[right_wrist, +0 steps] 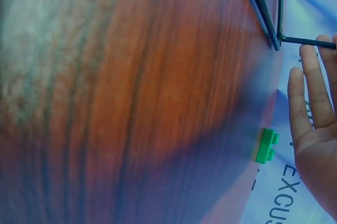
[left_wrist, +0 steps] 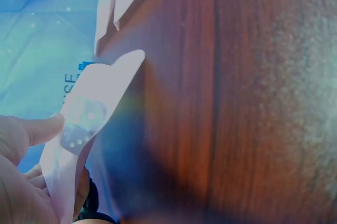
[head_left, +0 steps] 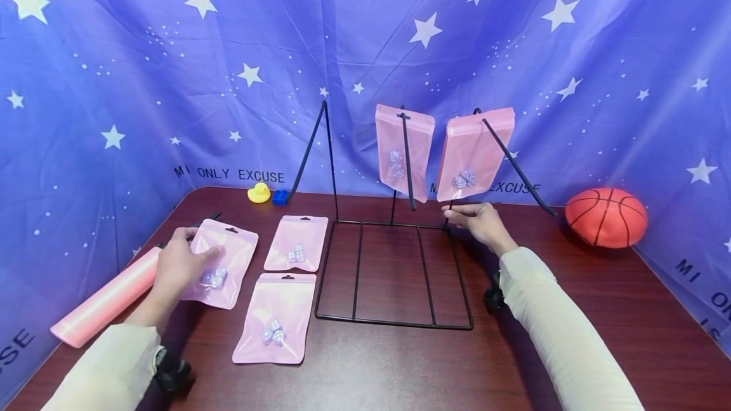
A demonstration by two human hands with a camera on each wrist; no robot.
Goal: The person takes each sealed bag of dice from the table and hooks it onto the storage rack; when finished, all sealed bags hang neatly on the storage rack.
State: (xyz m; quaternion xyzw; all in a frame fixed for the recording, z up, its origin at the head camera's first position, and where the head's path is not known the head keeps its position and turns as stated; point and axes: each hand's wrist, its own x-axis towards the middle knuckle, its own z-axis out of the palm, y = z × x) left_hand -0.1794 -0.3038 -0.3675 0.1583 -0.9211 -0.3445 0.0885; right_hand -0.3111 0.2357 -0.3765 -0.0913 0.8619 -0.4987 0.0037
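On the left, my left hand (head_left: pixel 177 265) grips a pink zip pouch (head_left: pixel 234 249) with pale dice inside, thumb across its front. The left wrist view shows that pouch (left_wrist: pixel 100 87) bent and tilted up. Two more pink dice pouches lie on the table, one farther back (head_left: pixel 299 230) and one nearer (head_left: pixel 280 297). My right hand (head_left: pixel 482 224) pinches the rear right upright of a black wire display rack (head_left: pixel 394 324). In the right wrist view, several of its fingers (right_wrist: pixel 313 87) look straight. Two pink pouches hang from rack hooks, one central (head_left: pixel 385 125) and one right (head_left: pixel 471 144).
A pink cylinder (head_left: pixel 108 300) lies at the left edge. Behind are a yellow rubber duck (head_left: pixel 259 193) and a blue toy block (head_left: pixel 280 197). An orange basketball (head_left: pixel 606 217) sits far right. A green block (right_wrist: pixel 266 146) shows in the right wrist view. The rack's left hook (head_left: pixel 307 151) is bare.
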